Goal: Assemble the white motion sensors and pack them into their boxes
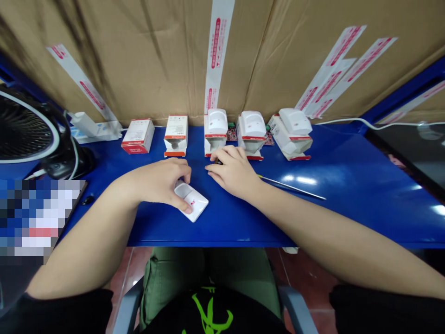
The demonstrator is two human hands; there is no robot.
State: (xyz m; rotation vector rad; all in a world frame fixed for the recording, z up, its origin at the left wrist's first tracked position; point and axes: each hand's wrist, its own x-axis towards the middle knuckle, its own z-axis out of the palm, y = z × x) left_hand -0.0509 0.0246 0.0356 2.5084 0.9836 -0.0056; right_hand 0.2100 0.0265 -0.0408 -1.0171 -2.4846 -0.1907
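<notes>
My left hand (163,183) grips a white detector (197,204) at the table's front middle, thumb on its face and fingers over the far side. Just right of it, my right hand (234,171) is closed on a screwdriver (295,187). Its dark handle shows in part between the fingers, and the metal shaft points right along the table. Behind the hands stand three open boxes with white detectors on top: a middle detector (218,121), another (253,124) beside it, and one (295,121) at the right.
A closed box (138,136) and an open box (176,134) stand at the back left. A black fan (28,125) and a pixelated flat item (34,218) are at the left. The blue table (347,171) ends against a cardboard wall (139,60). A dark panel (413,157) lies right.
</notes>
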